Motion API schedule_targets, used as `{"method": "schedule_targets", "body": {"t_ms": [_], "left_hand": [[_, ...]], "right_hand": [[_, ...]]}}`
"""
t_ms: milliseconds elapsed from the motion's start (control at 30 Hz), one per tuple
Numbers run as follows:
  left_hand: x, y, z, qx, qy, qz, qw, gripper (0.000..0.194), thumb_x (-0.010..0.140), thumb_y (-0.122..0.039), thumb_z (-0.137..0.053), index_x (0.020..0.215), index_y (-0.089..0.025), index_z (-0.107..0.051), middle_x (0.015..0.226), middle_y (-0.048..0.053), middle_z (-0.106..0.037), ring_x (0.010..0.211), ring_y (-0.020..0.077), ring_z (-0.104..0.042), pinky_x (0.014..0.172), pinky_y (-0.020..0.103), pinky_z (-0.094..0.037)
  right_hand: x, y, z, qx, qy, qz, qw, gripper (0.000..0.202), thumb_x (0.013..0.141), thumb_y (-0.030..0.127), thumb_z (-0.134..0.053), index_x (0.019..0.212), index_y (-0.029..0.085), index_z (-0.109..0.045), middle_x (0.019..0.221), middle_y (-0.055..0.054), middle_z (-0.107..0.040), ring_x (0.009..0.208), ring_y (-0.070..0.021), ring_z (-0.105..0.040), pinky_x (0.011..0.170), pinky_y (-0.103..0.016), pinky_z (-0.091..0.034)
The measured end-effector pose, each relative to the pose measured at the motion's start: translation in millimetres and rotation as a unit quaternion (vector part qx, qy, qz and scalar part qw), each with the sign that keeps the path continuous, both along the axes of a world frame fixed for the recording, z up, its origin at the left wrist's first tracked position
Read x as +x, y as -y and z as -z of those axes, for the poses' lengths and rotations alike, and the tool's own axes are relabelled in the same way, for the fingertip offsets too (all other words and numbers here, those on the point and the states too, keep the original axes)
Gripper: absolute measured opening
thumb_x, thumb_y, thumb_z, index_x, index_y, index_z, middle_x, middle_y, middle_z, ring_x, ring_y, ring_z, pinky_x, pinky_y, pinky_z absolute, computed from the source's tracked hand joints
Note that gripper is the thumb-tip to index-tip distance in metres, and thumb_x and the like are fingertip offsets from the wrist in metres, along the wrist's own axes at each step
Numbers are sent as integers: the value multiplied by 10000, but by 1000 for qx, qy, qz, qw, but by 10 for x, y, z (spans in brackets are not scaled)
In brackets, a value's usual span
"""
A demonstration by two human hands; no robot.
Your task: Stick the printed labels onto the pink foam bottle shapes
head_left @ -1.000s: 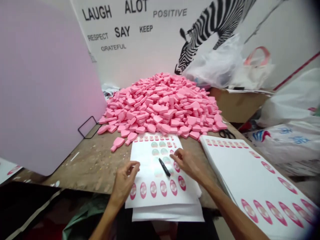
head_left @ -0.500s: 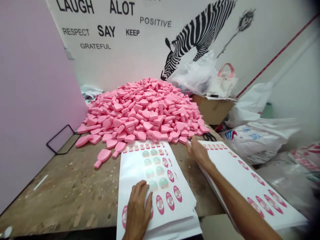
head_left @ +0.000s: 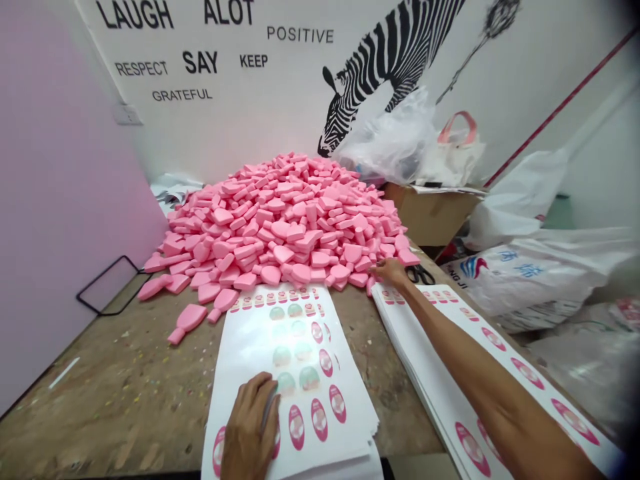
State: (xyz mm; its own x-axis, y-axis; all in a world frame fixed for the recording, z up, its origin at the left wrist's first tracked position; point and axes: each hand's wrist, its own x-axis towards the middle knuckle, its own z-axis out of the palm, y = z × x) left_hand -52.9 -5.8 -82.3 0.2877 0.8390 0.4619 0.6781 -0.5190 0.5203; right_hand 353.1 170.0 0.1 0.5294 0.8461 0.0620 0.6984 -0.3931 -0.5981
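My left hand [head_left: 251,423] lies on a stack of white sticker sheets [head_left: 250,360] printed with pink ovals and pale green round stickers. Its fingers are loosely curved and the thumb stands apart from them. At the front right edge of a big heap of pink foam-like pieces, shaped like small paddles or bottles [head_left: 280,230], is my right hand [head_left: 393,272]. Its fingers stretch out to the left, touching or just above the pieces there; exact contact is hard to make out. My right forearm crosses a second stack of sticker sheets [head_left: 415,340].
Black-handled scissors [head_left: 420,274] lie just right of my right hand. A black wire frame [head_left: 103,313] stands by the pink panel [head_left: 65,200] on the left. At the back right are a cardboard box [head_left: 430,213] and plastic bags [head_left: 535,267].
My right hand has moved forward from the edge of the right-hand sheets to the pink pieces. My left hand stays on its stack. The view has shifted slightly to the right.
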Motion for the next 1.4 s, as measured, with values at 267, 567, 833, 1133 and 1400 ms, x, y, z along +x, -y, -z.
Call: {"method": "schedule_targets", "body": {"t_ms": [267,567,833,1133,1400], "left_hand": [[31,4,-521,-214,158,0,964,218,884,-326,-496,947,-189,-654,1018,99,-643,978,235,-594,868,393,-485],[242,129,-896,-546,452,122,695,407,805,-435,-623,1035,-100,-595,868,115,-683,690,176,-652,605,268,-504],[-12,122,-719,-499,535,30,681,290,861,-400,-536,905,-114,-558,868,113,-673,521,109,-574,525,258,-481],[153,143,-563,-450,445,-77,770,475,810,-507,-584,1068,-108,-570,699,99,-699,619,213,-692,568,281,-550],[174,135,-524,-437,423,-72,790,445,847,-502,-532,1081,-124,-546,645,65,-692,653,228,-713,601,287,-565]], "right_hand": [[-632,585,-758,261,-70,-84,959,387,725,502,-664,856,138,-667,764,-44,-633,658,-129,-515,598,-257,-378],[-2280,1515,-126,32,-271,-321,907,320,843,485,-516,844,184,-627,707,4,-609,641,-132,-545,570,-244,-429],[-1955,1667,334,72,-34,-273,959,204,906,347,-425,900,221,-585,810,-23,-663,753,-183,-585,717,-328,-387],[-2241,1656,577,125,157,-332,922,154,918,273,-480,888,196,-610,820,-34,-669,781,-181,-549,793,-369,-271],[-2231,1676,546,120,154,-365,910,171,891,241,-497,761,189,-595,696,-28,-608,715,-171,-516,721,-331,-287]]}}
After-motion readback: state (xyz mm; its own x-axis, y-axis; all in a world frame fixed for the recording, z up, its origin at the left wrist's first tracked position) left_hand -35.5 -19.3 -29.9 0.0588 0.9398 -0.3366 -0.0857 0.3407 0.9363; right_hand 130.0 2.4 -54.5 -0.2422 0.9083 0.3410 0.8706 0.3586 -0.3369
